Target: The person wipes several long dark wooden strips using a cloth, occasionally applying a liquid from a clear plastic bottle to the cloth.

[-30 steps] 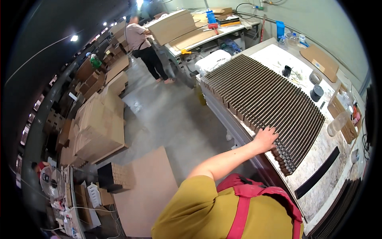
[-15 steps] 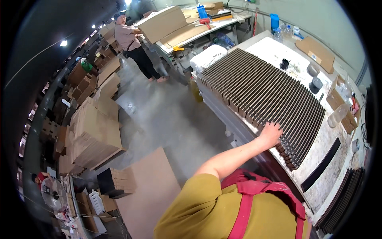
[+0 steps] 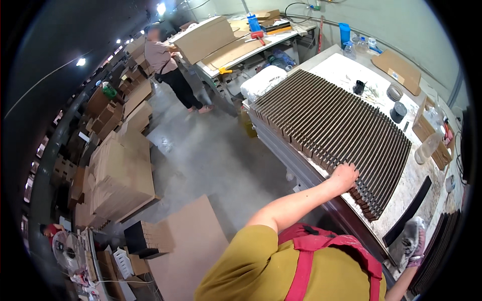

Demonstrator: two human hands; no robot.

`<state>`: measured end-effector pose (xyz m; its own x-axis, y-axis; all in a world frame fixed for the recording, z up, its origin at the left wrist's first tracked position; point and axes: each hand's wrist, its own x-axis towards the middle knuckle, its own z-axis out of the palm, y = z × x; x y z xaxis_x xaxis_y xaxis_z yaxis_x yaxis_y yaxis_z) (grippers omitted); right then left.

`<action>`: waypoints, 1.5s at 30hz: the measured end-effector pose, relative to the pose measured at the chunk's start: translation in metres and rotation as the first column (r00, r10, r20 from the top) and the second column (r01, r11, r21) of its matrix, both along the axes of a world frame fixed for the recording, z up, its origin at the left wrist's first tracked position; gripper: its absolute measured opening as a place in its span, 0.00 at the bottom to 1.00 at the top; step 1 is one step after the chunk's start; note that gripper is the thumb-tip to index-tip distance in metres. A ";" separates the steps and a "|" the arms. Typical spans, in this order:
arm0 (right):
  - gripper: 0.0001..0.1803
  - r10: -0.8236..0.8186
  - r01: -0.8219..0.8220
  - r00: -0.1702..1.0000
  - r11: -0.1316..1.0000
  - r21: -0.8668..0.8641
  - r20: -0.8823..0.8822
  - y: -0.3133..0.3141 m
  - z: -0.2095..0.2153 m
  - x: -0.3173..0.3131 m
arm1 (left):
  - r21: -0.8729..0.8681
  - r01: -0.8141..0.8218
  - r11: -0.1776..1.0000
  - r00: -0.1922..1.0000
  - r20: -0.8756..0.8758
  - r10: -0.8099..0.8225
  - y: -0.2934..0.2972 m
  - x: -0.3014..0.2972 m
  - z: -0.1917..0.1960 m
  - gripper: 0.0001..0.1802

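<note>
Long dark brown strips (image 3: 331,115) stand side by side in a wide, slightly fanned row on the white-topped workbench. My bare left hand (image 3: 344,177) lies on their near ends, its fingers bent over a few of them. At the lower right is my right hand (image 3: 415,255), in a purplish glove, closed around a crumpled white-and-grey thing (image 3: 412,235) that looks like cloth. Beside it a single black curved strip (image 3: 407,211) lies apart on the bench. Most of the right fingers are hidden.
A stack of dark strips (image 3: 436,246) sits at the right edge. Grey cups (image 3: 398,112), an open carton (image 3: 436,131) and bottles (image 3: 349,49) stand along the bench's far side. Left, beyond the floor, are cardboard stacks (image 3: 123,175); another person (image 3: 168,62) stands by the far table.
My gloved right hand has come into view at the lower right with the crumpled thing. My left hand stays on the strips' near ends. The view has shifted slightly.
</note>
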<state>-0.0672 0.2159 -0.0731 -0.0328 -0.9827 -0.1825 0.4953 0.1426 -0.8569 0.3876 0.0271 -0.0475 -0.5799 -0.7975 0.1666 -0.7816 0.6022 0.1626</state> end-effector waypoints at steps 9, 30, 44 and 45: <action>0.29 0.063 -0.064 0.998 0.998 0.011 0.020 -0.051 0.021 0.040 | -0.035 -0.005 0.999 1.000 -0.027 0.004 -0.006 -0.025 -0.019 0.31; 0.13 -0.589 0.483 0.783 0.778 0.402 0.198 -0.035 0.017 -0.071 | 0.317 0.258 0.913 0.910 -0.398 -0.119 0.136 -0.222 0.000 0.36; 0.15 -0.128 -0.513 0.000 0.851 -0.110 -0.992 -0.104 -0.034 -0.005 | 0.265 -0.190 0.945 0.860 -0.421 0.290 0.189 -0.235 -0.048 0.37; 0.15 -0.225 -0.436 0.011 0.876 -0.207 -0.974 -0.125 -0.035 -0.034 | 0.264 -0.209 0.942 0.857 -0.414 0.307 0.192 -0.235 -0.047 0.39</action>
<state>-0.1012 0.0908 -0.1082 0.2636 -0.9313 0.2513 -0.8280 -0.3521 -0.4364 0.1530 0.2192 -0.0945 -0.2516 -0.9519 0.1746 -0.7193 0.3046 0.6244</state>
